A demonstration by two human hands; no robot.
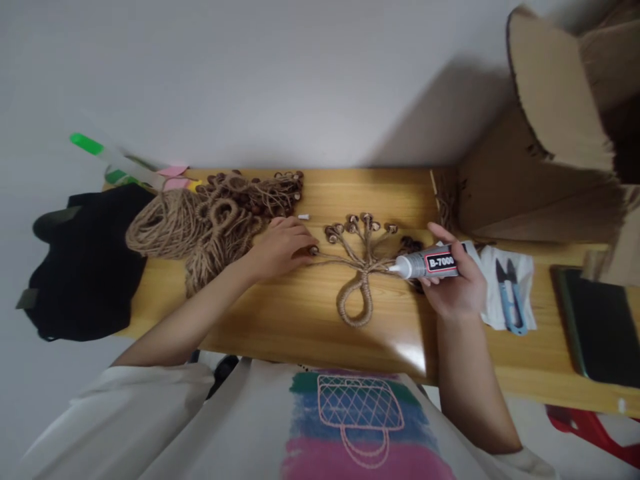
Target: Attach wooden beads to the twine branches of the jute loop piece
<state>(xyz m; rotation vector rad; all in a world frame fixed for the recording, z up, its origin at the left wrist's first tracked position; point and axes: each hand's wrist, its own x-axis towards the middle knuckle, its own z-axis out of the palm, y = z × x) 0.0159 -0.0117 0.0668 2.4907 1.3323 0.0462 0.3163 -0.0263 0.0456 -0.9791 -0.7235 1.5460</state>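
In the head view a looped jute cord piece point(365, 303) lies on the wooden table point(295, 320). Its cords fan out from the knot and end in brown nutshell-like pieces point(367, 223). My left hand point(287, 247) has its fingers closed on one brown end piece point(313, 251) at the left, partly hidden under the fingertips. A grey tube of B-7000 glue point(425, 263) rests in my right hand point(463, 280), fingers wrapped round it. The tube's white nozzle points left, close to the cords near the knot.
A heap of jute cord point(220, 220) and black cloth point(90, 260) occupy the left side. A small white cap point(304, 217) lies behind my left hand. To the right are blue thread snips point(511, 300) on a white packet, a dark phone-like slab point(600, 323) and a cardboard box point(535, 180).
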